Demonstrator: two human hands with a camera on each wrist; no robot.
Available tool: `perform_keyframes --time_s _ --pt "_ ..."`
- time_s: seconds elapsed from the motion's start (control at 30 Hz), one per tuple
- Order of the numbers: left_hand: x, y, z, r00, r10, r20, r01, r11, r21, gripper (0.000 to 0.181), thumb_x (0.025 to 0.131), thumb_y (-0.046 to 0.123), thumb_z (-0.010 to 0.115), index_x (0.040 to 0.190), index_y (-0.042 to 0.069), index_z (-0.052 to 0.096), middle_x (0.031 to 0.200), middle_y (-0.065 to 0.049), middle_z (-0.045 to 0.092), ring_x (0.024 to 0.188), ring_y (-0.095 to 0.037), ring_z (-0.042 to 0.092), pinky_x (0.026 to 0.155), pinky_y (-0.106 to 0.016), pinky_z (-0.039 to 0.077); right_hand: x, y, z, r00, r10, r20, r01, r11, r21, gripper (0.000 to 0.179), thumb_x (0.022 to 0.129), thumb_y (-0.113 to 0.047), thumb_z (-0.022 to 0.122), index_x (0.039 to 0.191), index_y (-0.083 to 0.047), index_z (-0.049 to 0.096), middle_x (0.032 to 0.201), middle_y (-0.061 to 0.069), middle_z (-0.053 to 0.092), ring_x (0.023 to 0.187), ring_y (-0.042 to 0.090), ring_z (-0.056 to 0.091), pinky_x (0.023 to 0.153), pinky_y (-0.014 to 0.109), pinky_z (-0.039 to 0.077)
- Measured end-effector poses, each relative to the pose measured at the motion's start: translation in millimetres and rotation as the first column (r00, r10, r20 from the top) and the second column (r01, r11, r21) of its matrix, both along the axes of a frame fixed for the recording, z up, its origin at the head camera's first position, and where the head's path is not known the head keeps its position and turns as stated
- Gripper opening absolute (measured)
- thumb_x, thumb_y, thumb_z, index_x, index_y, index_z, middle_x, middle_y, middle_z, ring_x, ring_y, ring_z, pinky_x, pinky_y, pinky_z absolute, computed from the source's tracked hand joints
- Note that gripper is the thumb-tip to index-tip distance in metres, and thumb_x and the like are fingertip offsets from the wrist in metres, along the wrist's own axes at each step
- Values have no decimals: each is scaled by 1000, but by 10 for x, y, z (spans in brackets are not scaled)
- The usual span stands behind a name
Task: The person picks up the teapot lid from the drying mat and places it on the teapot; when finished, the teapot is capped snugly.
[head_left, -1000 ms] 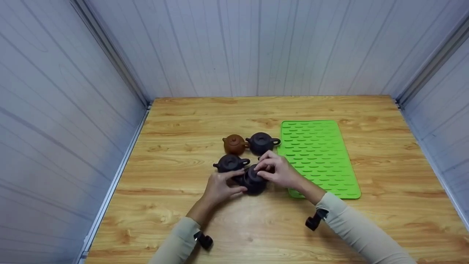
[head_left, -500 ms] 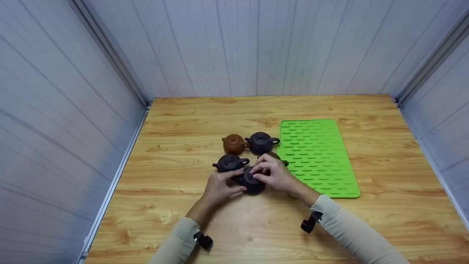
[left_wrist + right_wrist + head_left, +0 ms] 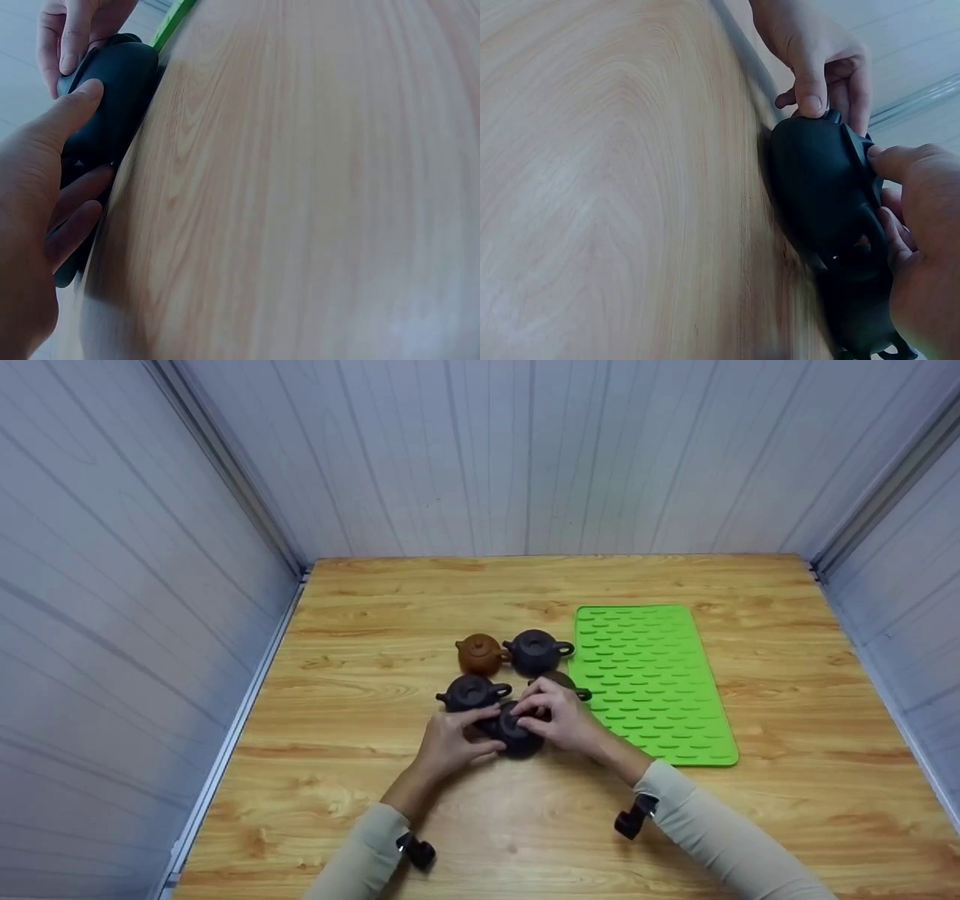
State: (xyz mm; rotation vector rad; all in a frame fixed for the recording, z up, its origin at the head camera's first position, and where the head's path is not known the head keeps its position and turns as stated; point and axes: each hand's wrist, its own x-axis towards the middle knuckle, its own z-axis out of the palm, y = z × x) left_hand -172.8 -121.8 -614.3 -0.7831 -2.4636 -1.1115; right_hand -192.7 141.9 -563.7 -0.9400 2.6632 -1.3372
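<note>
A black teapot stands at the front of a small group of teapots. My left hand grips its spout side, thumb on the near wall and forefinger on the far one. In the left wrist view that thumb presses the round body. My right hand pinches the black lid, which sits over the pot's opening. The right wrist view shows the lid slightly tilted at the rim, with the pot's handle below. A brown teapot is partly hidden behind my right hand.
Behind the left hand stands another black teapot. A reddish-brown teapot and a further black one stand farther back. A green ridged mat lies to the right on the wooden table. Pale panels enclose the table.
My right hand has carried the lid a little left and down, so it now covers the opening that showed before. The left hand and the other teapots have stayed put.
</note>
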Motion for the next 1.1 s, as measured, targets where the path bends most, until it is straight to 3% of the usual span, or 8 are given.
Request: perform_keyframes --time_s 0.17,0.23,0.4,0.5,0.67,0.83,0.93,1.1 --pt "-104 -34 -233 1000 -8 16 8 1000 16 54 82 44 102 129 21 87 121 -4 88 106 -22 85 88 -36 66 8 8 20 1000 -7 11 7 1000 8 17 99 -13 86 116 -12 88 123 12 76 119 31 73 104 38 58" --pt "-126 -42 -235 999 -6 45 6 1000 0 53 84 45 101 130 22 87 122 -2 88 103 -19 84 87 -35 64 3 13 39 1000 -6 24 6 1000 3 19 99 -13 86 118 -12 87 123 12 77 117 31 74 101 37 59" --pt "-64 -39 161 987 -18 158 35 993 -109 51 89 38 98 134 18 84 126 -10 87 102 -24 81 87 -42 64 -15 69 101 997 27 69 -26 999 -18 25 102 -16 83 126 -9 84 128 14 77 118 33 76 105 42 63" --pt "-58 -53 368 969 -20 247 57 988 -144 49 94 35 93 139 16 82 130 -11 85 107 -27 83 94 -46 66 -25 135 155 992 75 100 -71 997 -43 28 106 -15 79 132 -4 80 133 18 76 120 36 77 106 47 65" --pt "-120 -140 618 946 -59 318 89 993 -78 45 100 30 88 138 9 80 123 -12 87 103 -28 87 93 -47 69 -43 299 285 985 129 111 -121 990 -76 31 109 -14 74 135 2 76 137 22 76 124 42 76 103 42 67" --pt "-200 -303 794 932 -109 346 115 993 3 44 102 30 85 139 7 79 119 -17 87 107 -32 87 91 -51 69 -68 550 394 988 122 97 -113 989 -97 33 109 -9 73 139 5 74 142 26 74 127 47 74 101 40 68" --pt "-237 -435 860 924 -116 364 109 993 39 47 103 30 85 143 8 77 132 -18 84 115 -37 85 95 -54 69 -95 736 429 992 98 82 -91 992 -83 37 108 -8 74 143 2 73 147 23 73 136 38 72 103 42 67" --pt "-276 -673 894 915 -103 391 88 995 56 55 103 28 83 153 10 70 165 -16 64 141 -45 71 105 -62 65 -116 1071 448 995 64 72 -59 996 -72 47 105 -6 76 151 -7 70 157 21 68 145 1 62 112 48 63"
